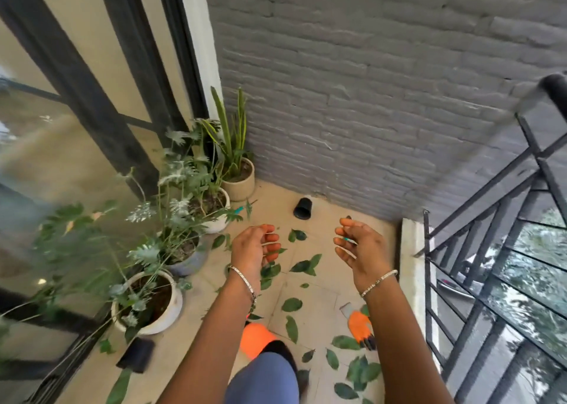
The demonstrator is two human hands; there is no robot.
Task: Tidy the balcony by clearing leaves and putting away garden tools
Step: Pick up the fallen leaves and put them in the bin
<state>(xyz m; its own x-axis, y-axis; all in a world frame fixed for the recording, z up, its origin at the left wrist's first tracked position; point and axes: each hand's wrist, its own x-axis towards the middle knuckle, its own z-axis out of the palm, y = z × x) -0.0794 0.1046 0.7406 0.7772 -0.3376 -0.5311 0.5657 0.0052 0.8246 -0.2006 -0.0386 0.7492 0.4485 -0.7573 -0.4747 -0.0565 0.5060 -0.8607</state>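
Observation:
Several green leaves (291, 305) lie scattered over the beige tiled balcony floor (319, 296). My left hand (254, 245) and my right hand (359, 244) hang in the air above the floor, palms facing each other, fingers loosely curled, holding nothing. An orange garden glove (360, 324) with black claw tips lies on the floor under my right forearm. A second orange glove (256, 337) lies by my knee, partly hidden. A small black pot (303, 208) lies on its side near the wall. Another black pot (136, 354) lies at the lower left.
Potted plants (147, 299) line the left side along the glass door (61, 164). A grey brick wall (368, 97) closes the far end. A black metal railing (497, 250) runs along the right. My knee (264, 379) in blue trousers is at the bottom.

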